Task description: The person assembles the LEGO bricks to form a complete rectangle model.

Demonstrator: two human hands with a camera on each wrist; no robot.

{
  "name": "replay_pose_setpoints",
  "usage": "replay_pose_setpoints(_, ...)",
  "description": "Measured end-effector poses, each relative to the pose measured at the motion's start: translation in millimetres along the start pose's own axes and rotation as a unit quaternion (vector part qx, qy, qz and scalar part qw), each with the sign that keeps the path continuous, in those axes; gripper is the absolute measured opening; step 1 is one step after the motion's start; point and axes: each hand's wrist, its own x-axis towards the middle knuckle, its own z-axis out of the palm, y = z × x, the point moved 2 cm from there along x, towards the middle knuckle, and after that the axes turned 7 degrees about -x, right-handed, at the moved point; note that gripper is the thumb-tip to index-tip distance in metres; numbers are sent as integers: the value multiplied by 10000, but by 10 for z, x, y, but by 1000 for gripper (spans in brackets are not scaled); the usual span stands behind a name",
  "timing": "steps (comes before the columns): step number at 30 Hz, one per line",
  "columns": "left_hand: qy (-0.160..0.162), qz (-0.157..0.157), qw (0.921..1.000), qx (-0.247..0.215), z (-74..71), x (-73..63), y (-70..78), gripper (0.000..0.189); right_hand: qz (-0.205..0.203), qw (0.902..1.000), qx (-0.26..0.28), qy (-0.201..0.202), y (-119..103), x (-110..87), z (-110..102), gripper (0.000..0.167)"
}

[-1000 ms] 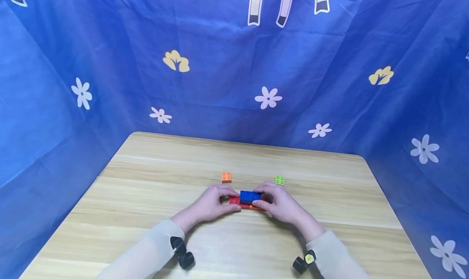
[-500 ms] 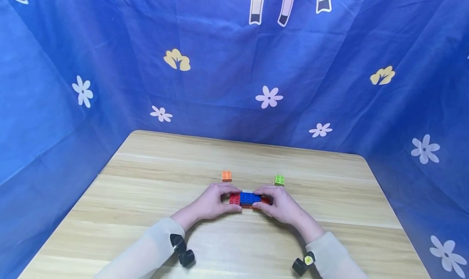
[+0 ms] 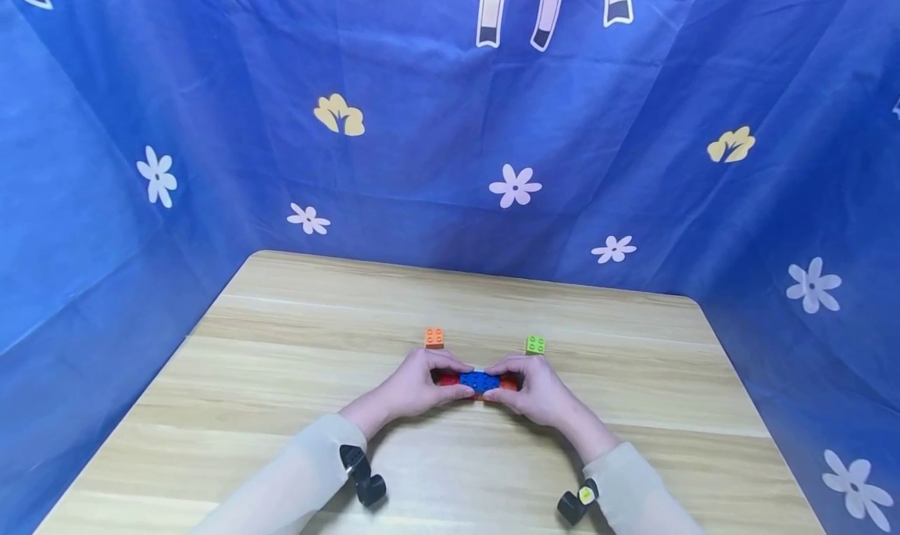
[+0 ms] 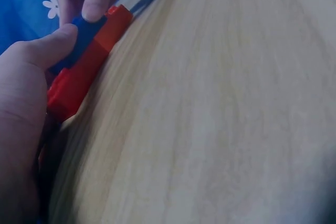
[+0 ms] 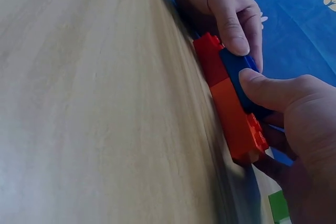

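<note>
A blue building brick lies across the tops of a red brick and an orange brick, which stand end to end on the table. My left hand pinches the blue brick's left part between thumb and fingers. From the other side, my right hand pinches its right part, the thumb on the near face. In the right wrist view, studs show at both outer ends of the lower row. My fingers hide the far side of the bricks.
Behind the hands on the wooden table sit a small orange brick at the left and a small green brick at the right. A blue patterned cloth surrounds the table's back and sides.
The blue brick has come down level onto the red and orange bricks. My left hand has shifted right, from the red brick to the blue one. My right hand stays on the blue brick.
</note>
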Motion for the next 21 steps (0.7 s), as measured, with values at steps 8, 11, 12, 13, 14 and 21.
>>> replay_pose_setpoints(8,9,47,9997,238,19,14,-103,34,100,9998,22,144,53,-14,22,34)
replay_pose_setpoints(11,34,29,9996,271,13,12,-149,34,-73,9998,-47,167,39,-14,21,34)
replay_pose_setpoints(12,49,52,9996,257,9,9,-162,34,-126,9998,-85,146,32,-11,21,34)
replay_pose_setpoints(13,61,75,9997,222,4,5,-170,34,-177,9997,-100,111,26,-7,17,34)
replay_pose_setpoints(14,70,88,9997,197,0,1,-177,34,-237,9996,-127,65,23,-5,13,35)
replay_pose_setpoints(21,55,-3,9992,393,13,-16,-160,37,-233,9990,-361,76,51,-9,-205,44)
